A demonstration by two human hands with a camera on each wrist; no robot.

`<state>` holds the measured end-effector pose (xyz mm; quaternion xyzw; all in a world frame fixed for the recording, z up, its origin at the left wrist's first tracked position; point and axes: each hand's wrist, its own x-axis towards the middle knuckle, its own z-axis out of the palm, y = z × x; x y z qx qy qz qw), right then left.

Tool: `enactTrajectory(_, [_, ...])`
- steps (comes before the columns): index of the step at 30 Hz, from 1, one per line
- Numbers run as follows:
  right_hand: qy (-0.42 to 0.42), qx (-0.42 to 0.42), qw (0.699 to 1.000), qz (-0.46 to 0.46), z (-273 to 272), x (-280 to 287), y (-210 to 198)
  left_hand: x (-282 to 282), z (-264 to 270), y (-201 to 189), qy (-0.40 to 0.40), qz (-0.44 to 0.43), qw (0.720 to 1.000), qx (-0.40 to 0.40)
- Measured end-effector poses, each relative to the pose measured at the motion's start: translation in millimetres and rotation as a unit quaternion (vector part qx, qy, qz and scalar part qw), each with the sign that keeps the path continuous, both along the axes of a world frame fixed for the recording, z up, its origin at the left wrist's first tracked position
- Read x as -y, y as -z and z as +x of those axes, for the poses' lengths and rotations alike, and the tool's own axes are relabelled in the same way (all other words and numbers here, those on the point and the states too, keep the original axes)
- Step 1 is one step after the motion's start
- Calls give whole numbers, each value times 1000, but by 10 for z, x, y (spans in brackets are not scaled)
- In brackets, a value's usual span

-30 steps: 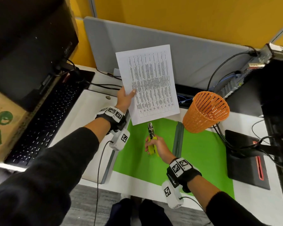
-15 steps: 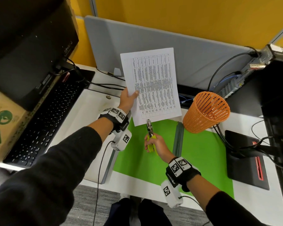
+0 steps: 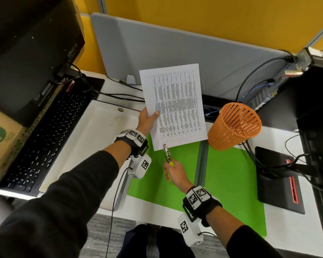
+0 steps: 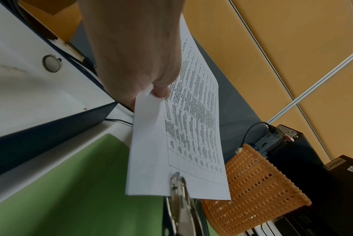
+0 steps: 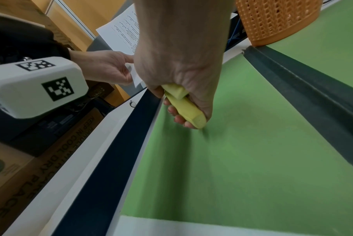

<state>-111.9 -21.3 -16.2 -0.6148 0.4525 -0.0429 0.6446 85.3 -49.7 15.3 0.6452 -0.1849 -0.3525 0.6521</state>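
A printed sheet of paper [image 3: 175,107] with a table on it is held upright above the desk. My left hand [image 3: 147,120] pinches its left edge, thumb on the front; the same pinch on the sheet [image 4: 181,135] shows in the left wrist view. My right hand [image 3: 172,172] grips the yellow handles [image 5: 183,105] of a single-hole punch. The punch's metal head [image 3: 166,152] straddles the sheet's bottom edge near the left corner, as the metal head [image 4: 177,188] also does in the left wrist view.
A green mat [image 3: 222,179] covers the desk below the hands. An orange mesh basket [image 3: 233,125] leans at the right of the sheet. A black keyboard [image 3: 45,135] and monitor [image 3: 26,53] stand left; a black pad [image 3: 280,179], cables and a computer case [image 3: 280,84] are at right.
The sheet and my left hand have shifted slightly right and lower. The punch has risen from below the sheet until its head sits over the bottom edge.
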Motion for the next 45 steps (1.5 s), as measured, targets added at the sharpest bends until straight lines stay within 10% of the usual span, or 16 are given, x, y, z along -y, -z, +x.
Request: enactTrajectory(45, [54, -43, 997, 38, -20, -141, 337, 45, -134, 462, 15, 28, 999, -34])
